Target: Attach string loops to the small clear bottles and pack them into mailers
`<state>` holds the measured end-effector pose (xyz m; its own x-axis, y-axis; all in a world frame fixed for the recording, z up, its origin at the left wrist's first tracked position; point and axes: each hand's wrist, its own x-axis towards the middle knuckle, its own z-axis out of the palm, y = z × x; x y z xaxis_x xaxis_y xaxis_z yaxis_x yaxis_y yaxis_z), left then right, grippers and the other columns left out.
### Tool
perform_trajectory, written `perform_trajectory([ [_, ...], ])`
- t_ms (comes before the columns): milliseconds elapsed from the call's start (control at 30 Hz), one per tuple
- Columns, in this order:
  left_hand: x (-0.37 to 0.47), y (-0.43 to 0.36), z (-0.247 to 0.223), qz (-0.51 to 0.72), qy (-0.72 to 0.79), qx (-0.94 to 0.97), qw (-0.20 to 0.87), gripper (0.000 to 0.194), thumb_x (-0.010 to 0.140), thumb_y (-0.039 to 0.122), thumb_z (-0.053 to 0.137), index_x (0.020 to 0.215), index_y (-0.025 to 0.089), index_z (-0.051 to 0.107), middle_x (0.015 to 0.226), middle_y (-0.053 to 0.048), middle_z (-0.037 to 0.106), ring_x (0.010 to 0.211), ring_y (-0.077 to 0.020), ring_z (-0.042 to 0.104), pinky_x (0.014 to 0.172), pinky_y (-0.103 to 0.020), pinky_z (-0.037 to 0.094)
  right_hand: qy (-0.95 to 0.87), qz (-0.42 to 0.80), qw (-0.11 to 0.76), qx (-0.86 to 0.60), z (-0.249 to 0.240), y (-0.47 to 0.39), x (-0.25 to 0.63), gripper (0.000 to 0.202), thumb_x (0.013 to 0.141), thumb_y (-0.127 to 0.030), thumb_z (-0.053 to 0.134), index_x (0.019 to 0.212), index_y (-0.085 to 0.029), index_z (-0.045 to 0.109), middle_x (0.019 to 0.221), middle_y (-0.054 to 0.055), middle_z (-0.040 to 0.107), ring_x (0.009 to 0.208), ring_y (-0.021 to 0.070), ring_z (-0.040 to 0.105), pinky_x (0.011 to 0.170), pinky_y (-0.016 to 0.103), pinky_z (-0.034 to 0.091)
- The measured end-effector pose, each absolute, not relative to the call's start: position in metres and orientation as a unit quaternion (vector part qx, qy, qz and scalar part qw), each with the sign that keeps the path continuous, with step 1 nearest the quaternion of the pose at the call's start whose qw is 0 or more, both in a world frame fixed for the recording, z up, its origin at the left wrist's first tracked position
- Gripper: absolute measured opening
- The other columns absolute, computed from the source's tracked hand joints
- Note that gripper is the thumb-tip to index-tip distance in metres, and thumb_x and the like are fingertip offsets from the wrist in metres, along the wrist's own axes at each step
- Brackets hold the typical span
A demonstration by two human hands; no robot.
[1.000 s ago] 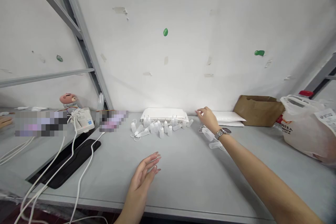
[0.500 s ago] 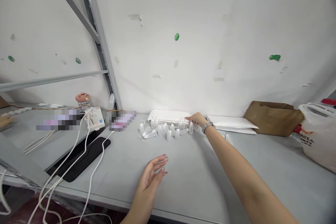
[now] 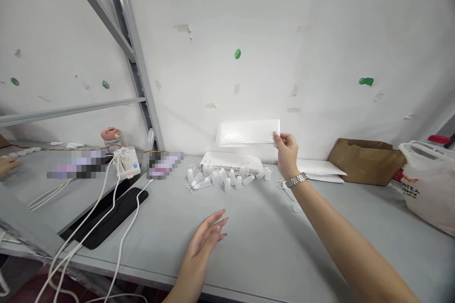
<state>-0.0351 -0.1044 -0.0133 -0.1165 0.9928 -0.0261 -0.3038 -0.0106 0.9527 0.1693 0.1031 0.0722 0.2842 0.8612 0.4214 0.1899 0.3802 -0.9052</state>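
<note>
My right hand (image 3: 286,152), with a metal watch band at the wrist, pinches the right end of a white bubble mailer (image 3: 249,132). The mailer is raised in front of the wall. Below it, more white mailers (image 3: 231,158) lie in a stack against the wall. Several small translucent squeeze bottles (image 3: 227,183) with thin tips and tethered caps stand or lie before that stack. My left hand (image 3: 208,236) hovers over the near part of the table, fingers apart and holding nothing.
More white mailers (image 3: 320,167), a brown paper bag (image 3: 366,161) and a white plastic bag (image 3: 426,184) sit on the right. To the left are a power strip (image 3: 128,163), white cables (image 3: 122,241), a black flat case (image 3: 113,218) and a metal shelf post (image 3: 133,42). Another person's hand (image 3: 7,164) shows at the far left.
My right hand has lifted one mailer from the stack, up and to the right. A bottle near that hand no longer stands where it was. My left hand has barely moved.
</note>
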Motion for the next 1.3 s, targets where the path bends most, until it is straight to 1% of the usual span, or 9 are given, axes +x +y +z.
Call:
perform_trajectory([
  [33,-0.035,-0.105,-0.012,0.598,0.432,0.379,0.559,0.042,0.071,0.045,0.059,0.103,0.018,0.062,0.126,-0.013,0.051,0.115,-0.0315,0.047,0.089,-0.041,0.044,-0.546,0.170,0.702,-0.424,0.079,0.087,0.169,0.022,0.081,-0.040,0.052,0.085,-0.019,0.051,0.080,0.001,0.054,0.075,0.0129,0.053,0.067,0.026,0.046],
  [100,-0.036,-0.106,-0.008,0.604,0.386,0.357,0.599,0.046,0.074,0.047,0.055,0.109,0.017,0.059,0.131,-0.013,0.047,0.120,-0.0312,0.042,0.092,-0.043,0.041,-0.617,0.030,0.714,-0.330,0.086,0.050,0.167,0.011,0.082,-0.031,0.054,0.083,-0.020,0.052,0.079,0.002,0.052,0.074,0.0142,0.051,0.067,0.030,0.044],
  [233,-0.040,-0.110,0.004,0.630,0.300,0.268,0.665,0.066,0.073,0.065,0.042,0.120,0.020,0.051,0.128,-0.013,0.050,0.124,-0.0319,0.037,0.089,-0.049,0.042,-0.852,-0.106,0.491,-0.151,0.072,-0.030,0.160,0.013,0.082,-0.013,0.050,0.088,-0.023,0.055,0.074,0.003,0.056,0.069,0.0147,0.053,0.058,0.028,0.044],
  [333,-0.042,-0.112,0.010,0.600,0.335,0.217,0.693,0.071,0.068,0.070,0.042,0.110,0.015,0.058,0.109,-0.013,0.063,0.108,-0.0331,0.053,0.084,-0.044,0.046,-0.934,-0.114,0.337,0.010,0.050,-0.078,0.153,0.012,0.084,-0.022,0.047,0.085,-0.023,0.059,0.077,0.002,0.062,0.068,0.0139,0.056,0.054,0.026,0.044],
  [433,-0.041,-0.111,0.007,0.566,0.427,0.200,0.677,0.049,0.067,0.048,0.063,0.101,0.013,0.061,0.093,-0.012,0.069,0.084,-0.0294,0.064,0.072,-0.038,0.050,-0.964,-0.080,0.249,0.045,0.039,-0.098,0.153,0.010,0.082,-0.018,0.049,0.083,-0.017,0.060,0.073,0.004,0.062,0.060,0.0125,0.053,0.054,0.026,0.044],
  [567,-0.037,-0.111,0.002,0.539,0.454,0.222,0.673,0.036,0.066,0.032,0.068,0.095,0.013,0.061,0.088,-0.011,0.070,0.073,-0.0243,0.066,0.067,-0.033,0.050,-0.917,0.116,0.368,-0.105,0.049,-0.067,0.166,0.030,0.084,-0.041,0.046,0.101,-0.018,0.055,0.089,0.008,0.060,0.082,0.0167,0.056,0.067,0.029,0.048],
  [700,-0.030,-0.114,0.004,0.506,0.455,0.244,0.692,0.030,0.067,0.030,0.067,0.092,0.013,0.062,0.090,-0.011,0.070,0.078,-0.0235,0.066,0.070,-0.031,0.049,-0.749,0.115,0.520,-0.394,0.044,0.009,0.180,0.021,0.086,-0.034,0.045,0.098,-0.022,0.058,0.090,0.006,0.054,0.074,0.0158,0.054,0.068,0.032,0.047],
  [1033,-0.029,-0.115,0.001,0.490,0.454,0.239,0.705,0.033,0.065,0.028,0.067,0.093,0.012,0.062,0.086,-0.011,0.070,0.077,-0.0244,0.066,0.070,-0.032,0.047,-0.692,0.204,0.462,-0.516,-0.011,0.084,0.155,0.040,0.074,-0.045,0.057,0.104,-0.019,0.058,0.090,0.005,0.047,0.066,0.0145,0.049,0.073,0.036,0.046],
  [1300,-0.026,-0.116,-0.003,0.478,0.455,0.229,0.716,0.026,0.067,0.027,0.065,0.089,0.013,0.062,0.087,-0.011,0.070,0.080,-0.0244,0.065,0.069,-0.031,0.047,-0.661,0.206,0.495,-0.525,-0.009,0.107,0.137,0.030,0.075,-0.043,0.054,0.080,-0.016,0.066,0.082,0.005,0.049,0.069,0.0162,0.051,0.070,0.033,0.044],
])
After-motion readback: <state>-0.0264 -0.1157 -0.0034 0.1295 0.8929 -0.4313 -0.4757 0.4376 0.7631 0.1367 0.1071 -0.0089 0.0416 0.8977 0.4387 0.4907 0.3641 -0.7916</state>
